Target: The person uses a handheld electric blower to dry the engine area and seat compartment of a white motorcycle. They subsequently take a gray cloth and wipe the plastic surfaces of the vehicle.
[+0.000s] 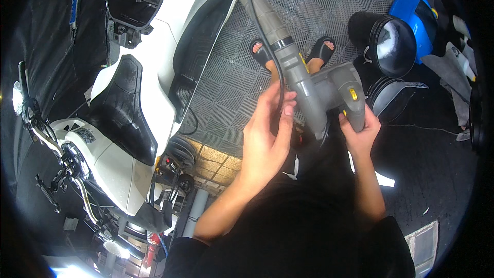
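My right hand (364,127) grips the handle of a grey hand-held blower (303,83) with a yellow button on it. The blower's tapered nozzle points down towards my body. From its other end a grey ribbed hose (266,11) runs up and left past the top of the view. My left hand (268,127) is just left of the blower, its fingers loosely curled about a black cable (274,54) that runs along the hose. Left of me stands a white scooter (162,46) with a wet-looking black seat (119,104).
Grey grid floor tiles (231,73) lie under my sandalled feet (323,50). At right are a black bucket (395,46), a blue container (422,27) and grey cloths (449,65). The scooter's handlebar (83,197) sticks out at lower left. A grey pipe (196,208) stands near my left elbow.
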Demonstrator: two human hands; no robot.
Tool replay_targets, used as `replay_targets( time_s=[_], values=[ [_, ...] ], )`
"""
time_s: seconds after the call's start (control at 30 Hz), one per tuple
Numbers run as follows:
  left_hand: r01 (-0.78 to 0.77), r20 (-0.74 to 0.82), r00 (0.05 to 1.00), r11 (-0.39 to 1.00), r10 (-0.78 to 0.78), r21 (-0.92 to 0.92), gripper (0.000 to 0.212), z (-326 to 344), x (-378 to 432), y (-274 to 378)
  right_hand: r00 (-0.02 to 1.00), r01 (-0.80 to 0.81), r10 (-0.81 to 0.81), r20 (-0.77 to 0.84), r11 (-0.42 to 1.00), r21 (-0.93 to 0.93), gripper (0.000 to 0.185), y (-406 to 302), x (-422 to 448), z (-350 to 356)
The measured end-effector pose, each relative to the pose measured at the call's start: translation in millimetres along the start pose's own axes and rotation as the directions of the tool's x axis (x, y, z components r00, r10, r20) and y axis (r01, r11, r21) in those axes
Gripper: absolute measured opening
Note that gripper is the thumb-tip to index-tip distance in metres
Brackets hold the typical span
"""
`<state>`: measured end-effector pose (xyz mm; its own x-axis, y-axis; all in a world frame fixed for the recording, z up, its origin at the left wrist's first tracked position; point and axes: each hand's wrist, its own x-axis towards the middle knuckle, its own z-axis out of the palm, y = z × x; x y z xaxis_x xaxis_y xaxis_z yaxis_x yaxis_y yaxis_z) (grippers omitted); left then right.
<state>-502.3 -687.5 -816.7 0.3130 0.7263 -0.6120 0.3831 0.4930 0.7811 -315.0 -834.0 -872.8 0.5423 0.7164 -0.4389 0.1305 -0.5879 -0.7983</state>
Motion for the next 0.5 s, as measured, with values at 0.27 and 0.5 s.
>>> replay_targets(
  time_s=[0.27,0.5],
  values=[
    [-0.021,0.010,1.000,0.998,0.021,0.053,0.039,-0.2,0.7,-3.3,0.996,0.046,-0.046,0.074,0.999,0.007,0.053,-4.2,-0.6,9.1],
    [0.019,-0.066,0.998,0.999,-0.016,0.047,0.034,-2.5,1.7,-13.2,0.991,0.094,-0.095,0.098,0.995,0.020,0.055,-6.7,3.6,26.4]
  ],
)
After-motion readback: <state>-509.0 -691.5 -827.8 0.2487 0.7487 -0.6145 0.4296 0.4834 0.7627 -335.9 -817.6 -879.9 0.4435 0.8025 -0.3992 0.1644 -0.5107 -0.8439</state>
